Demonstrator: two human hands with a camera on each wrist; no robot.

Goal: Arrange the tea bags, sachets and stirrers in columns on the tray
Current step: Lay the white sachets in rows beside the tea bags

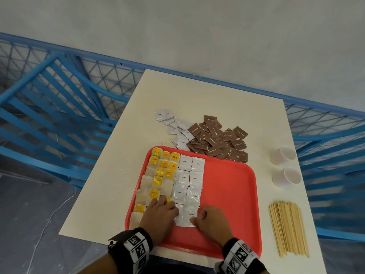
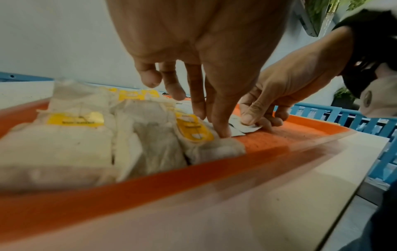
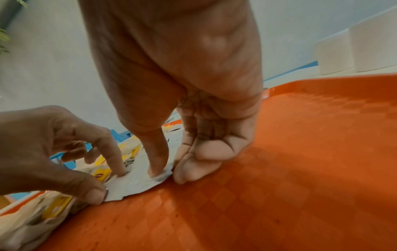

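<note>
A red tray (image 1: 227,194) carries tea bags (image 1: 158,175) with yellow tags in its left columns and white coffee sachets (image 1: 194,171) in two columns beside them. The nearest white sachet (image 1: 189,214) lies at the bottom of those columns. My left hand (image 1: 162,212) presses its left side with fairly straight fingertips (image 3: 120,169). My right hand (image 1: 205,218) pinches its right edge, thumb (image 3: 156,168) on top and curled fingers at the edge. Loose white sachets (image 1: 173,125) and brown sugar sachets (image 1: 217,139) are piled behind the tray. Wooden stirrers (image 1: 286,228) lie at the right.
Two white paper cups (image 1: 282,155) lie on the table's right side above the stirrers. The tray's right half (image 3: 279,169) is bare. A blue metal frame (image 1: 59,95) surrounds the white table (image 1: 110,194) on the left and behind.
</note>
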